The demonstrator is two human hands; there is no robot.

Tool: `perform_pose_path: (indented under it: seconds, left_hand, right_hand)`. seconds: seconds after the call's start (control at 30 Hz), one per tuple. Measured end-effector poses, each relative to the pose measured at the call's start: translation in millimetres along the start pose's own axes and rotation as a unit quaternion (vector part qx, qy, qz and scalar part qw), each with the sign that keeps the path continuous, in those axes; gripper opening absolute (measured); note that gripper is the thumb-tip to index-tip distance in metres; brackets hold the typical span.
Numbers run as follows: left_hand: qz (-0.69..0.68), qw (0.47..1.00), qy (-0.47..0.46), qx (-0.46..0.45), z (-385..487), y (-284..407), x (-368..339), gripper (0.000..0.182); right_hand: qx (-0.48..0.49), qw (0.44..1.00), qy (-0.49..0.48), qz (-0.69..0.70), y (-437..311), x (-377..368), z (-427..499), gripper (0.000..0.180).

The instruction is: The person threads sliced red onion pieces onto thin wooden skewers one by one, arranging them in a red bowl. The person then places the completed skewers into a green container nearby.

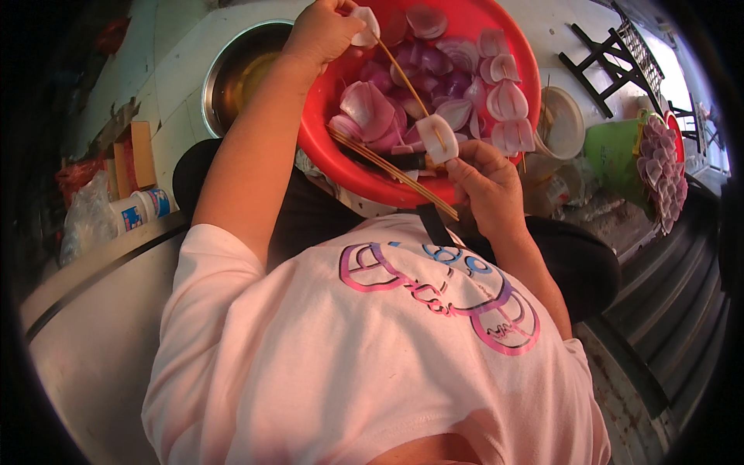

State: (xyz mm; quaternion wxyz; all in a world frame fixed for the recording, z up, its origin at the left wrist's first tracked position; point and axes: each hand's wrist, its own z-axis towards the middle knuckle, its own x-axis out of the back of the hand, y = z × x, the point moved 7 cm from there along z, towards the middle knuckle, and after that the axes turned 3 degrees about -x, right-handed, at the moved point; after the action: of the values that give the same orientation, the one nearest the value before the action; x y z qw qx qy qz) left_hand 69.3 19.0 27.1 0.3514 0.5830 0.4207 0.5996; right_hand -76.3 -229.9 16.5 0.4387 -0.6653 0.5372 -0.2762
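Note:
My left hand (325,35) grips an onion piece (365,27) at the upper end of a bamboo skewer (404,75). At the skewer's lower end my right hand (485,180) holds another onion piece (437,138), with the stick passing through it. Below both hands is a red plastic basin (325,157) of cut purple onion petals (433,64). Threaded onion pieces (507,100) lie along its right side. Several loose skewers (395,174) rest across the near rim, beside a dark-handled tool (410,161) that is partly hidden.
A steel bowl (212,75) with yellowish liquid stands left of the basin. To the right are a whitish tub (567,122) with sticks and a green container (610,142) with onion skewers (662,171) on it. A black stool (610,64) lies farther off; cardboard (133,157) is at left.

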Motion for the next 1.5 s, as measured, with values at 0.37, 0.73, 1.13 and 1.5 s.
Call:
perform_pose_path:
  seconds: [0.37,0.73,1.13,1.5]
  left_hand:
    - [-0.396,0.906,0.062,0.137,-10.8,-18.8,-5.1,0.016]
    - [-0.375,0.915,0.072,0.131,-9.4,-19.4,-3.4,0.015]
    - [-0.376,0.917,0.056,0.122,-23.7,-3.4,-21.9,0.018]
    - [-0.323,0.945,0.026,0.052,-30.6,4.2,-29.1,0.026]
  right_hand:
    - [0.0,1.0,-0.009,0.007,4.8,1.9,-3.0,0.008]
    - [-0.007,0.999,-0.022,0.021,6.9,-1.8,-3.2,0.006]
    - [-0.017,0.999,-0.027,0.042,13.6,-3.1,-7.3,0.008]
    - [-0.021,0.997,-0.023,0.077,16.6,-3.8,-7.9,0.01]
